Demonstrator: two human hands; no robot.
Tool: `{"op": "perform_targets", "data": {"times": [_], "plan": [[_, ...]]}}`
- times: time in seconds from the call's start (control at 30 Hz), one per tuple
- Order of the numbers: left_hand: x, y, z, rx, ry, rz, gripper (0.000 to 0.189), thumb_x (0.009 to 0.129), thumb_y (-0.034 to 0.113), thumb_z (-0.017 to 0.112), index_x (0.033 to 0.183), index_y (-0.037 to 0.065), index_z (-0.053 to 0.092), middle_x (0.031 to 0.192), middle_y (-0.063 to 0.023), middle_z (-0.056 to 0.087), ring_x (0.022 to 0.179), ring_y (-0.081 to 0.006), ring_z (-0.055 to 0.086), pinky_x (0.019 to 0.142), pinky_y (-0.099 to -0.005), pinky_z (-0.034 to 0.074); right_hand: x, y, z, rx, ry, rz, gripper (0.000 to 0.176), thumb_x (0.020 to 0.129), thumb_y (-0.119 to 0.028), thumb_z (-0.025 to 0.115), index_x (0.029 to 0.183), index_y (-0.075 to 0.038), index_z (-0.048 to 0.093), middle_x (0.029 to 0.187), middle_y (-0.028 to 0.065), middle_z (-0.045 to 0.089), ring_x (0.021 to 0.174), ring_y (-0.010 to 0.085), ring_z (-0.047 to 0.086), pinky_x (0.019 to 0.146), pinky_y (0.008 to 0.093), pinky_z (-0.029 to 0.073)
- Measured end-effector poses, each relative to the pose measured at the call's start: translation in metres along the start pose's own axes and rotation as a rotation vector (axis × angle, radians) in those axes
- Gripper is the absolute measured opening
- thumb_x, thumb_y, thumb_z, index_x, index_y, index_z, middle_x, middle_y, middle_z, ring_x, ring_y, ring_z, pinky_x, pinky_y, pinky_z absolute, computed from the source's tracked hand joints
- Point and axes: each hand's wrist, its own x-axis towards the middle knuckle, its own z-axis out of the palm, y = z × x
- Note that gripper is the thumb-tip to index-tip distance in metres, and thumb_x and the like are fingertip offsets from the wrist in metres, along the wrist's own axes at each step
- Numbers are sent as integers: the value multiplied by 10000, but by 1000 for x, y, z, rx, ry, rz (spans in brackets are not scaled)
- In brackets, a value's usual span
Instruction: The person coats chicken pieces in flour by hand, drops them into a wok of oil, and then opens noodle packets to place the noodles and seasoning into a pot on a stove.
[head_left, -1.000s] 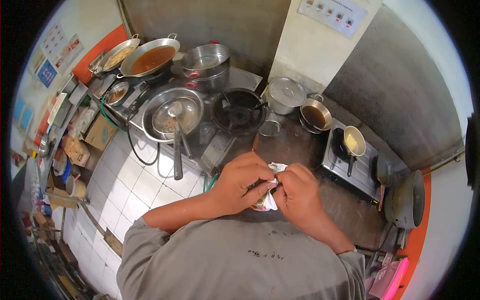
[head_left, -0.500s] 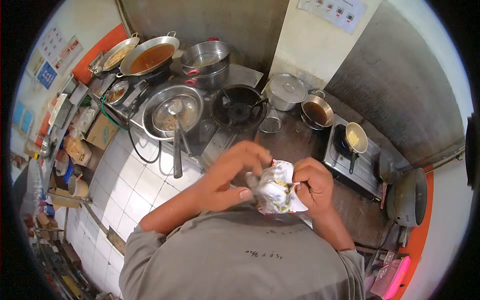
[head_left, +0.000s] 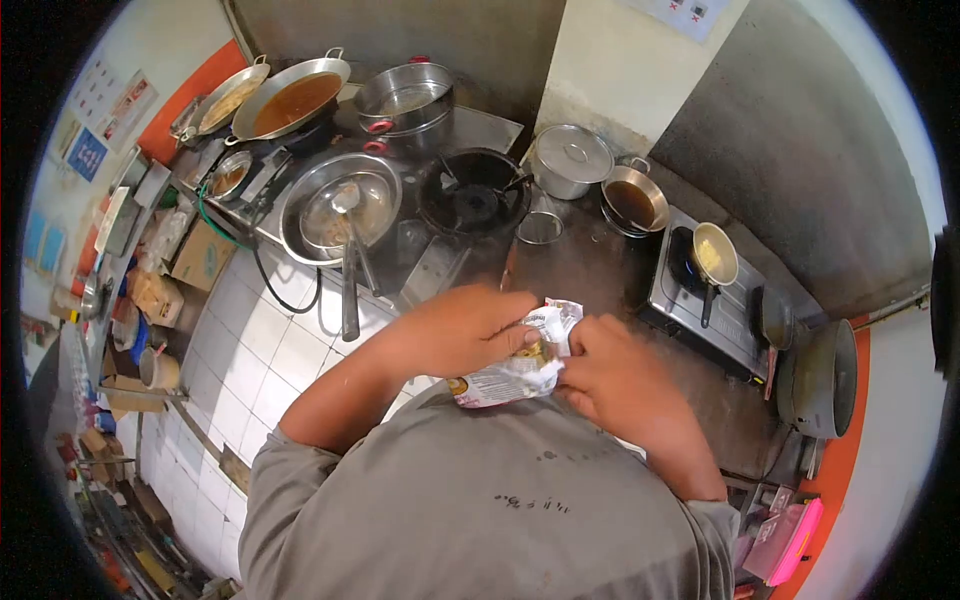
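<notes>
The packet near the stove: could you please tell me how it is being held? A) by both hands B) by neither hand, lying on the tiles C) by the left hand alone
A: the left hand and the right hand both grip the packet.

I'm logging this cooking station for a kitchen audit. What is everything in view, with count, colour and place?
wok of brown liquid: one, steel, far left of the stove
stockpot: one, steel, back centre
wide pan: one, steel, front left of the stove
ladle: one, steel, resting in the wide pan
burner: one, black, centre, nothing on it
lidded pot: one, steel, by the pillar
small pot: one, steel, dark liquid, right of the lidded pot
saucepan: one, pale yellow contents, on the right stove
cardboard box: one, brown, left side
packet: one, white printed, between both hands
left hand: grips the packet
right hand: grips the packet
</notes>
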Motion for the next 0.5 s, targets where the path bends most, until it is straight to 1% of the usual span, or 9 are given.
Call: {"op": "perform_targets", "data": {"times": [0.03, 0.07, 0.13, 0.17, 0.2, 0.27, 0.33, 0.37, 0.5], "plan": [[-1, -1, 3, 43, -32, -79, 272, 1059, 294, 576, 1013, 25, 565, 864, -233, 653, 828, -473, 618, 723, -536, 453, -2, 3, 8, -33, 9, -30, 150, 811, -162, 767, 928, -78, 723, 1045, 113, 579, 1035, 335, 601, 827, 468, 523], [-1, -4, 5, 40, -36, -80, 272, 1059, 294, 576, 1013, 25, 565, 864, -233, 653, 828, -473, 618, 723, -536, 453, -4, 6, 16, -65, 17, -60, 118, 810, -155, 747, 900, -88, 711, 981, 96, 577, 984, 329, 602, 785, 472, 511], [-3, -10, 11, 65, -71, -141, 234, 1065, 266, 563, 1137, 48, 610, 907, -223, 688, 849, -436, 682, 737, -474, 519, -13, 13, 29, -68, 49, -84, 101, 810, -157, 731, 882, -95, 697, 922, 80, 570, 949, 321, 600, 758, 460, 496], [-6, -11, 16, 63, -73, -143, 234, 1065, 266, 563, 1137, 48, 610, 907, -223, 688, 849, -436, 682, 737, -474, 519, -18, 14, 32, -75, 85, -114, 84, 809, -158, 714, 864, -102, 683, 863, 64, 562, 914, 312, 598, 730, 448, 482], [-9, -11, 21, 60, -52, -149, 236, 1065, 261, 564, 1137, 42, 611, 909, -222, 687, 854, -421, 684, 745, -469, 517, -21, 13, 35, -73, 84, -112, 84, 809, -158, 714, 864, -102, 683, 863, 64, 562, 914, 312, 598, 730, 448, 482], [-11, -16, 24, 54, -35, -156, 237, 1065, 256, 566, 1138, 35, 613, 912, -220, 685, 860, -405, 686, 752, -463, 515, -28, 11, 39, -88, 147, -237, 104, 799, -178, 718, 839, -103, 660, 815, 48, 553, 874, 305, 600, 715, 431, 473], [-15, -23, 24, -12, 154, -154, 236, 1068, 236, 562, 1161, 28, 624, 922, -207, 685, 873, -357, 690, 779, -442, 517, -38, 7, 37, -90, 120, -231, 122, 795, -186, 736, 844, -103, 660, 830, 46, 566, 869, 299, 599, 713, 436, 477], [-17, -21, 20, -58, 112, -263, 242, 1053, 204, 571, 1200, 24, 635, 959, -192, 702, 893, -323, 697, 814, -418, 527, -41, 7, 35, -98, 97, -233, 141, 791, -193, 753, 848, -104, 661, 846, 44, 579, 865, 294, 598, 711, 440, 480], [-22, -18, 21, -183, 82, -251, 266, 1040, 179, 577, 1243, 14, 628, 1016, -191, 714, 928, -328, 701, 844, -403, 534, -44, 9, 36, 113, 115, -165, 200, 798, -212, 795, 912, -81, 695, 916, 62, 622, 899, 295, 625, 751, 436, 513]]}}
